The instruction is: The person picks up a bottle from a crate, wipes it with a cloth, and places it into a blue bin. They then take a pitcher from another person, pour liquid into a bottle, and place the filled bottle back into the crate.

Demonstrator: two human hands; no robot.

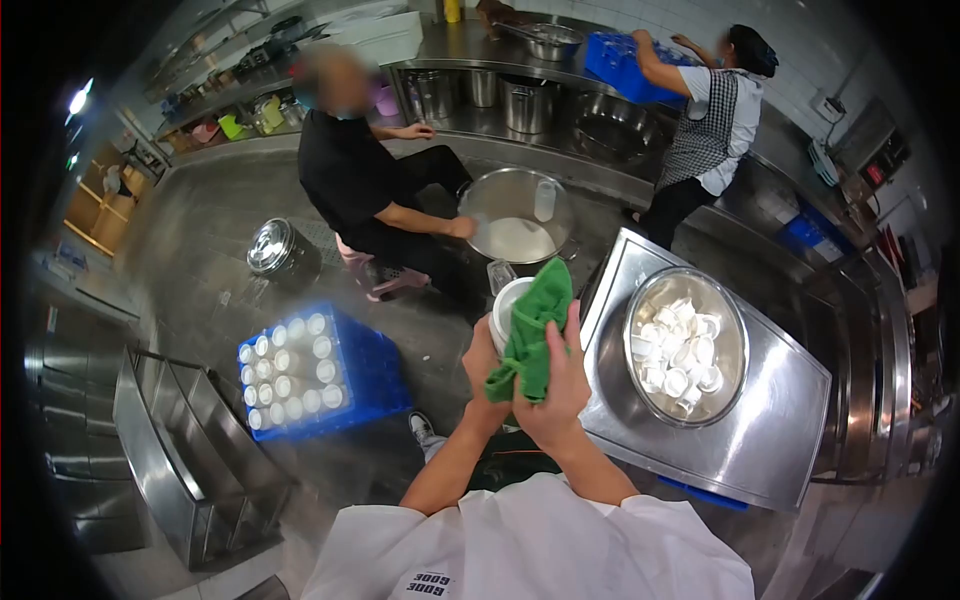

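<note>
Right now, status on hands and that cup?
Left hand grips white cup. Right hand presses green cloth on it. Steel bowl of cups to the right, apart.

We wear a white short-sleeved top (530, 545), its sleeves ending near the elbows, with a small white label in black lettering (423, 584) at its near left. Our left hand (483, 362) and right hand (556, 388) are bare; one white lace-up shoe (424, 430) shows.

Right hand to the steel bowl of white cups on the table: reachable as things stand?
Likely yes. The bowl sits just beside the right hand with nothing between them, though that hand is gripping the green cloth.
</note>
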